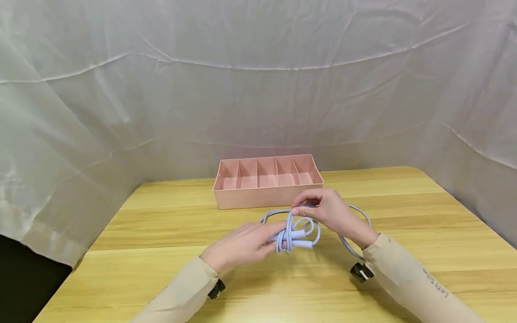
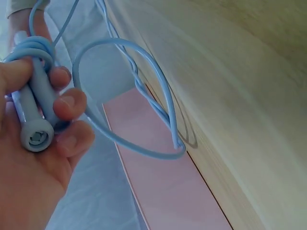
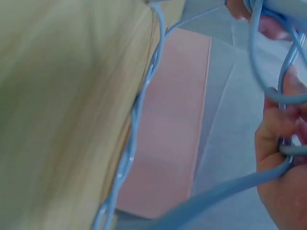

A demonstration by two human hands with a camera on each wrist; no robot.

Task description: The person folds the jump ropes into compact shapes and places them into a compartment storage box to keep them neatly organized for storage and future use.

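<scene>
Skipping rope point(image 1: 291, 229), pale blue and bundled into loops, is held just above a wooden table point(image 1: 424, 211) between a person's two hands, with a white cloth backdrop point(image 1: 258, 80) draped behind and to both sides. Beyond the hands, toward the far edge of the table, sits a pink tray point(image 1: 268, 197) divided into five compartments; it stands close behind the rope but apart from it. Both forearms wear beige sleeves point(image 1: 408, 273), and a small black clip shows at each wrist.

Left hand point(image 1: 242, 246) is curled round the two rope handles point(image 2: 36, 112), which lie side by side with cord wound about them; in the left wrist view the fingers point(image 2: 67, 105) wrap the handles and one round end cap faces the camera. Right hand point(image 1: 329, 211), just beyond and to the right of the left one, pinches a strand of the cord point(image 3: 283, 163) at the top of the bundle. Loose loops spill from between the hands: one curves out to the right of the right hand and back under its wrist, others hang on the left side. In the right wrist view a twisted length of cord trails down along the table's edge.
</scene>
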